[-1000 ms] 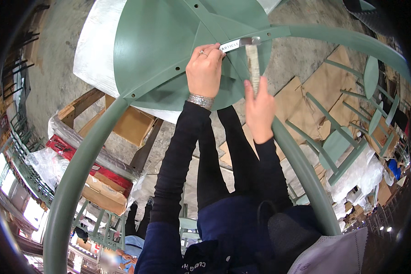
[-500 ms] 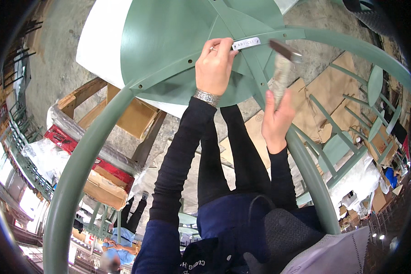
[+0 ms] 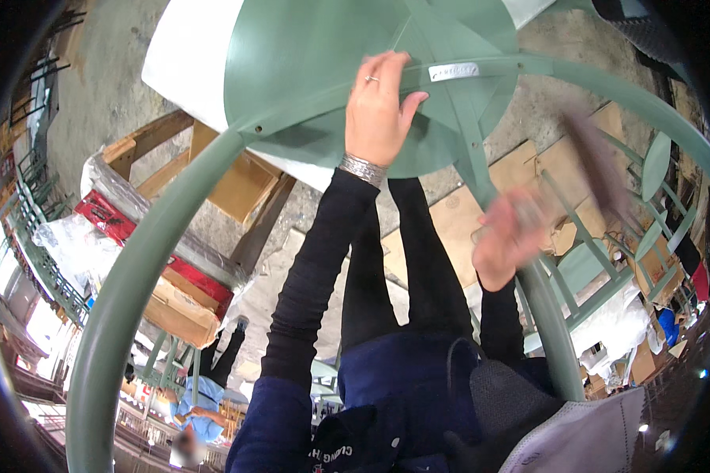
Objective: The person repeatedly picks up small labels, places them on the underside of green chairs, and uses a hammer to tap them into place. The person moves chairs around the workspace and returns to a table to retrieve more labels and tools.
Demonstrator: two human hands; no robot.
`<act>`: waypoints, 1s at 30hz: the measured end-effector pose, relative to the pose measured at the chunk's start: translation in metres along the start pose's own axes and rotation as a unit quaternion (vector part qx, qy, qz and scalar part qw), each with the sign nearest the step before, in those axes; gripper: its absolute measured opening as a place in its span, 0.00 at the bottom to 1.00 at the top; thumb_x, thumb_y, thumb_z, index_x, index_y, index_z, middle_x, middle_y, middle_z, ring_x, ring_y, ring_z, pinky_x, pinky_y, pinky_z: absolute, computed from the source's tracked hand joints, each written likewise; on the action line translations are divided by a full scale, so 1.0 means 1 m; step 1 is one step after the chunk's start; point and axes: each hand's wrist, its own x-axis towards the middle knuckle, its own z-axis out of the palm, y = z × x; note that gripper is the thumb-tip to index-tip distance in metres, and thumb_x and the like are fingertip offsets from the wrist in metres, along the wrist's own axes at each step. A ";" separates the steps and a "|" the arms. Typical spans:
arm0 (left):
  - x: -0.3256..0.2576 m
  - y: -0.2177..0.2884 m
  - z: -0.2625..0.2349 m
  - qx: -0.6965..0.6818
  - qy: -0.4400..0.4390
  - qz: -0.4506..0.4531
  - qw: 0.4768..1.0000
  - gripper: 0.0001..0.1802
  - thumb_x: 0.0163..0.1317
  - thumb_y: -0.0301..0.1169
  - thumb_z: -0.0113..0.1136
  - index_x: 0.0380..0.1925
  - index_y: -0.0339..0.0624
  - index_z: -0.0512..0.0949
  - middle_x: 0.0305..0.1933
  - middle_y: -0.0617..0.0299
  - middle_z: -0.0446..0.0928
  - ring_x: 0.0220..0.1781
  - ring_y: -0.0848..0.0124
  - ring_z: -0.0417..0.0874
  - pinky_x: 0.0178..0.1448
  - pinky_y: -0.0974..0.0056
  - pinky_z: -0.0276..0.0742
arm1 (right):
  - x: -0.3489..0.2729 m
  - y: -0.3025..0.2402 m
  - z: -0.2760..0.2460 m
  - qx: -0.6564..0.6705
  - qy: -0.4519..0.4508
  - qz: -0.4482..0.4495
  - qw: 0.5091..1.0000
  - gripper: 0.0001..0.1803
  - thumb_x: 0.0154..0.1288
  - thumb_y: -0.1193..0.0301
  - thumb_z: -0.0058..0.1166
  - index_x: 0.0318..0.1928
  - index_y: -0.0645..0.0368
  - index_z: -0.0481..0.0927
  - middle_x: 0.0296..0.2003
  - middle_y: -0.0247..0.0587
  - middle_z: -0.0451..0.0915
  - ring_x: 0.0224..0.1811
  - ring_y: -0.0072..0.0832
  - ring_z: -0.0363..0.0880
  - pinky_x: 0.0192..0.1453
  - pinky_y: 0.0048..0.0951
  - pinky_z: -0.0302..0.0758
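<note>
A sage-green chair is upside down before me, its round seat (image 3: 292, 55) beyond a curved rail (image 3: 323, 104). A small silver label plate (image 3: 454, 72) lies on that rail. My left hand (image 3: 377, 110), with a ring and a silver bracelet, rests on the rail left of the plate, thumb stretched out and nothing seen in it. To the right, beside a chair leg (image 3: 548, 339), my right hand (image 3: 513, 236) is closed round a hammer. Motion smears that hand, and the hammer head (image 3: 596, 162) is a brown blur.
Wooden crating (image 3: 154, 154) and wrapped cartons (image 3: 185, 307) stand to the left. More green chairs (image 3: 584, 264) stand at the right near flattened cardboard (image 3: 513, 169). A person in blue (image 3: 205, 410) is at the lower left. White wrapping (image 3: 189, 71) lies under the seat.
My right hand has swung the hammer away from the label plate, to the right. My left hand's thumb and fingers have come apart, away from the plate. The view has shifted slightly.
</note>
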 end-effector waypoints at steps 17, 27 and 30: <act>-0.006 -0.019 0.004 0.012 0.040 -0.024 0.999 0.48 0.40 0.46 0.77 0.60 0.39 0.64 0.60 0.53 0.72 0.65 0.56 0.68 0.74 0.44 0.44 | 0.004 0.042 0.029 -0.218 0.030 0.088 0.971 0.13 0.72 0.61 0.42 0.40 0.60 0.68 0.18 0.42 0.73 0.18 0.35 0.72 0.25 0.36 0.68; -0.003 -0.016 0.003 0.011 0.034 -0.026 0.999 0.48 0.40 0.47 0.77 0.60 0.39 0.64 0.60 0.53 0.72 0.65 0.57 0.70 0.75 0.44 0.42 | 0.015 -0.003 0.009 0.083 0.123 -0.095 0.984 0.12 0.70 0.66 0.47 0.40 0.63 0.68 0.20 0.38 0.71 0.15 0.22 0.65 0.22 0.22 0.65; -0.001 -0.014 0.004 0.007 0.037 -0.015 0.999 0.47 0.41 0.45 0.77 0.60 0.40 0.64 0.60 0.53 0.72 0.64 0.56 0.70 0.75 0.44 0.43 | -0.003 0.028 0.033 -0.187 0.022 -0.046 0.981 0.15 0.65 0.64 0.54 0.40 0.64 0.70 0.21 0.56 0.74 0.21 0.52 0.75 0.23 0.41 0.68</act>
